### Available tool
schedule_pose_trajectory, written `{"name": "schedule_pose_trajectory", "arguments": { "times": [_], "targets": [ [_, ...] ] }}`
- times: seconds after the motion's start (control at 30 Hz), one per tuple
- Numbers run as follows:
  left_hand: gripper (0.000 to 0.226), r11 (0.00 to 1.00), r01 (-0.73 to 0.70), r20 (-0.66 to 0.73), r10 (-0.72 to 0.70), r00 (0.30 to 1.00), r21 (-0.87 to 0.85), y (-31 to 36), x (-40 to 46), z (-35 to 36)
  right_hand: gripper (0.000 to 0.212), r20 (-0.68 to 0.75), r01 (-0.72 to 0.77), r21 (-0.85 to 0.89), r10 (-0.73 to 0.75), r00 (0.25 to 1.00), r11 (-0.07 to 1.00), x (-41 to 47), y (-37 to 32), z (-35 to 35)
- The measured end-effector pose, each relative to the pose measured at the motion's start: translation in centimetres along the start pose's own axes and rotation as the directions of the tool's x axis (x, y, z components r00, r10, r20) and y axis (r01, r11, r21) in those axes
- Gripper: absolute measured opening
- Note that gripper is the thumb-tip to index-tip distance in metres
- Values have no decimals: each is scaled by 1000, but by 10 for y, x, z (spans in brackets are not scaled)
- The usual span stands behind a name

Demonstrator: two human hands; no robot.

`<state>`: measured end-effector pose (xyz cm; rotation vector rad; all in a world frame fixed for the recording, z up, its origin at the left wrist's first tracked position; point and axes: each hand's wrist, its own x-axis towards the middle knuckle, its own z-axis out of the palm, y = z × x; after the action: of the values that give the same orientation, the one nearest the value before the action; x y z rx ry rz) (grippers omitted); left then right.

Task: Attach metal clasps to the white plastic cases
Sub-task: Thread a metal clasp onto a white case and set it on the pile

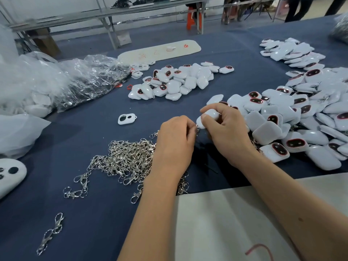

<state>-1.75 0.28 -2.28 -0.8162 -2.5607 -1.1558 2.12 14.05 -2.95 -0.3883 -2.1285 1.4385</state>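
White plastic case (pixel 208 117) pinched in the right hand (pixel 226 132), thumb and curled fingers wrapped round it, lifted just above the blue cloth (pixel 90 132). Left hand (pixel 175 142) meets it from the left, fingers curled together at the case's lower edge. A clasp (pixel 197 131) shows as a bit of metal between the two hands, touching the case; whether the left fingers actually grip it cannot be told, the knuckles hide the tips.

Under and left of the left hand: tangled heap of metal clasps (pixel 128 159), wrist resting over its right edge. A few loose clasps trail off nearer the person, and one linked pair (pixel 50 232) lies well apart, down-left.

Right of the right hand, touching its back: large pile of cases (pixel 293 117), some showing dark oval windows rimmed in red. Beyond both hands, a second, smaller pile (pixel 177 80). A third pile (pixel 290 51) sits far right and back.

Just beyond the left hand, alone on the cloth: one white frame piece (pixel 127 119) with two holes.

Far left: clear plastic bags (pixel 62 80), crumpled, one with metal parts inside. Beyond the middle pile, a long pale tray (pixel 160 50) with red marks on it.

Nearest the person, under the right forearm: pale sheet (pixel 222 223) with a red scribble.
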Motion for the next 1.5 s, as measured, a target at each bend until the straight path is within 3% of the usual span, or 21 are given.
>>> {"name": "schedule_pose_trajectory", "arguments": {
  "times": [0.07, 0.13, 0.23, 0.33, 0.5, 0.73, 0.87, 1.03, 1.17, 1.3, 1.5],
  "targets": [
    [13, 998, -25, -42, 23, 999, -55, 0, 0, 0, 14, 35, -117, 206, 112, 993, 972, -1, -3, -1],
    [9, 986, -75, -98, 61, 993, -148, 2, 1, -2, 14, 108, -240, 443, 214, 971, 864, -1, -6, -3],
    [6, 958, -122, -145, 86, 986, -261, 5, 2, -4, 12, 215, -351, 585, 278, 936, 731, -1, -11, -6],
    [13, 941, -159, -168, 112, 979, -299, 4, 2, -6, 11, 292, -422, 608, 305, 906, 672, -1, -12, -7],
    [12, 951, -213, -227, 162, 960, -225, 0, 3, -5, 10, 368, -493, 607, 329, 870, 623, 0, -12, -8],
    [20, 925, -91, -257, -7, 966, -369, -1, 4, -6, 25, 453, -489, 682, 211, 866, 544, -2, -11, -9],
    [18, 940, -47, -178, -15, 984, -338, -6, 5, -10, 31, 461, -464, 720, 143, 876, 516, -3, -10, -11],
    [17, 970, -88, -57, 77, 995, -226, -10, 5, -16, 26, 461, -453, 674, 147, 875, 583, -4, -9, -10],
    [15, 956, 4, -60, -22, 998, -292, -7, 4, -14, 24, 450, -463, 693, 171, 877, 552, -3, -9, -8],
    [9, 863, 102, -187, -221, 957, -495, 6, 7, -7, 26, 458, -462, 780, 117, 881, 423, -2, -11, -7],
    [10, 594, 253, -35, -429, 902, -764, 12, 6, -2, 35, 460, -461, 811, 95, 883, 360, 0, -11, -8]
  ]
}}
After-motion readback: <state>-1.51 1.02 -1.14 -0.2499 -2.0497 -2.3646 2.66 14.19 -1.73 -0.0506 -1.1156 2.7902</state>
